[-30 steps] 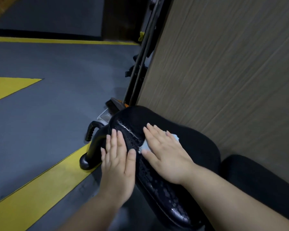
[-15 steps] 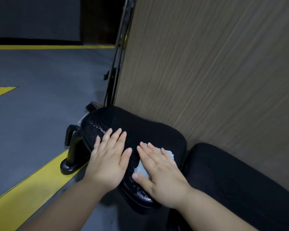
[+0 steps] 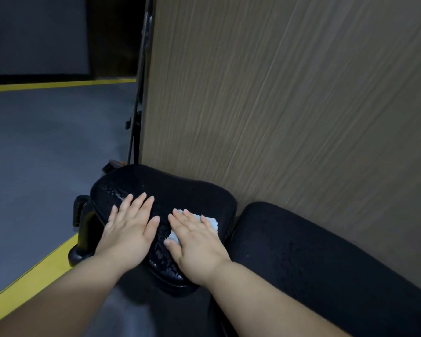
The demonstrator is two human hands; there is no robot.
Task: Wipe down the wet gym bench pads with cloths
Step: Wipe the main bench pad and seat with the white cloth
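Wet-looking pad, cloth under right hand

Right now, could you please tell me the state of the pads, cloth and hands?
seat pad, wet, droplets shining at its left and near edges.
back pad, faint specks; wetness unclear.
cloth, flat on the seat pad, under the right hand.
left hand, flat on the seat pad, bare.
right hand, flat, pressing the cloth.
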